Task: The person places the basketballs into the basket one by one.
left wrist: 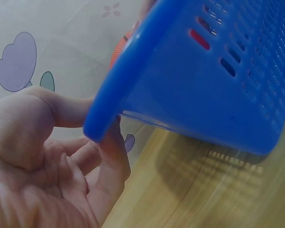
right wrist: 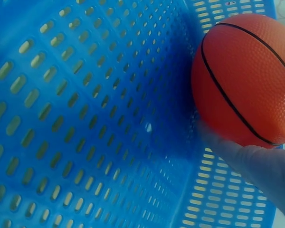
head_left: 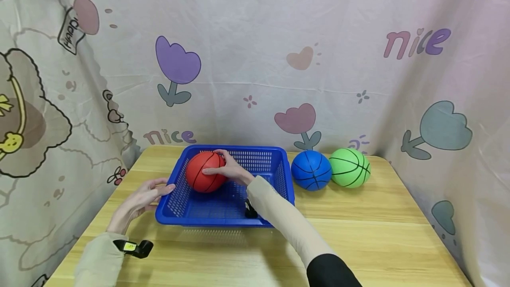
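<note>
A blue plastic basket (head_left: 223, 221) with slotted walls is at the back left of the table. My left hand (head_left: 141, 200) pinches its left rim; in the left wrist view, the thumb lies over the rim (left wrist: 115, 92) and curled fingers (left wrist: 115, 164) are below it. Inside the basket, toward the left end, is a red ball (head_left: 201, 176) with black lines. My right hand (head_left: 235, 171) grips that ball from its right side, thumb in front and fingers over the top. The right wrist view shows the red ball (right wrist: 242, 80) near the slotted wall, with part of the hand (right wrist: 261, 166) under it.
A blue ball (head_left: 311, 170) and a green ball (head_left: 350, 168) sit side by side on the wooden table (head_left: 358, 234), just right of the basket. A printed cloth (head_left: 247, 56) hangs behind the table and along its sides.
</note>
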Available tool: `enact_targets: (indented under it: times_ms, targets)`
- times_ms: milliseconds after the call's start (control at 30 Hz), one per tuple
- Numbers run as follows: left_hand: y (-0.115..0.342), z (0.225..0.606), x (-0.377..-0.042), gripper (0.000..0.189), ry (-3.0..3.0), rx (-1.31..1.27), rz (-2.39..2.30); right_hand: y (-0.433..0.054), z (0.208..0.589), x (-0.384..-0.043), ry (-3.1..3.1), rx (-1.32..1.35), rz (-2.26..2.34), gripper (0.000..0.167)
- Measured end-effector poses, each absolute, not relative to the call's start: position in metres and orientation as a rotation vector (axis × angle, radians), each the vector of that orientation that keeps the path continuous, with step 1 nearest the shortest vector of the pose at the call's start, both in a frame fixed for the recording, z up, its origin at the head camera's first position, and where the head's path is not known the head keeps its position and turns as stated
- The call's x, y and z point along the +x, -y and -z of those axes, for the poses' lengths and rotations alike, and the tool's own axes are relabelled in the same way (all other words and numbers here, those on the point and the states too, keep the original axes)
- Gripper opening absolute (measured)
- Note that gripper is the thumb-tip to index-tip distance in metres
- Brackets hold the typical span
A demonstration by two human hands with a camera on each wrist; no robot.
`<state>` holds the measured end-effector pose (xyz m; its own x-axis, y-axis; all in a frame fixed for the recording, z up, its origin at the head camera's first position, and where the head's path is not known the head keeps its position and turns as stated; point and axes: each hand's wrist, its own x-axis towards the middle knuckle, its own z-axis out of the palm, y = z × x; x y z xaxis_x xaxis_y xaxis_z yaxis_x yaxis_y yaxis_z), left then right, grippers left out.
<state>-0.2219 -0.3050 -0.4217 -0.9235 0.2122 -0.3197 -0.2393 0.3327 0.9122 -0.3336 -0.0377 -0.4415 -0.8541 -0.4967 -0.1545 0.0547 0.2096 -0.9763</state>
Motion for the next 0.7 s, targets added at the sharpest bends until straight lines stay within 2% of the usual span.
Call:
enact_targets:
  times_ms: [433,700]
  targets:
    - [0.306,0.422,-0.222,0.056,-2.216,-0.020,-1.628,0.036,0.434,-0.332,-2.161,-0.428,1.573,0.084]
    - [0.307,0.423,-0.222,0.055,-2.206,-0.002,-1.632,0.025,0.422,-0.330,-2.187,-0.502,1.487,0.084]
